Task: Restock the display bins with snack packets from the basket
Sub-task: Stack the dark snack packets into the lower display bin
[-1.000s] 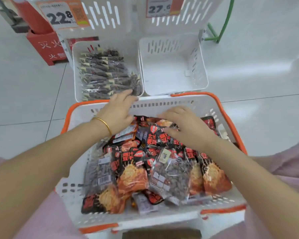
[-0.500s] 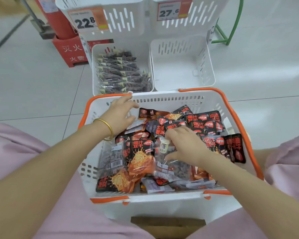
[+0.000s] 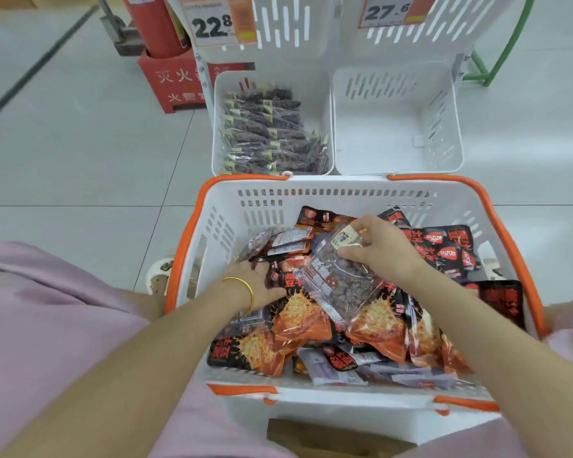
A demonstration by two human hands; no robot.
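Where the grey tiled floor [image 3: 80, 143] runs up to the display, a red stand [image 3: 176, 84] with white characters sits just left of the bins. A red cylinder [image 3: 161, 24] stands upright in it. Pink cloth [image 3: 47, 325] fills the lower left corner. Price cards: "22.8" card [image 3: 217, 23] above the left bin, "27.6" card [image 3: 387, 9] above the right bin. Green tube frame [image 3: 478, 67] at far right, behind the rack.

Containers:
- Left bin [image 3: 278, 77]: rows of dark packets [image 3: 268, 133] cover most of its floor.
- Right bin [image 3: 394, 84]: white floor and slotted walls fully in view.
- Basket [image 3: 192, 223]: white with an orange rim, set just in front of both bins. It is heaped with orange-and-black packets [image 3: 298, 322], with black-and-red packets [image 3: 444, 249] toward its right wall.

Left hand [image 3: 255, 282], gold bangle [image 3: 242, 287] at the wrist, lies palm down on the heap left of centre. Its fingertips sink among the packets, so I cannot tell whether it grips anything.

Right hand [image 3: 384, 249]: thumb and fingers pinch the top edge of a clear packet [image 3: 341, 285] of dark brown pieces, beside its pale label. The packet is tilted, its lower end lying on the orange-and-black packets at the basket's centre. The basket's far wall stands between it and the bins.
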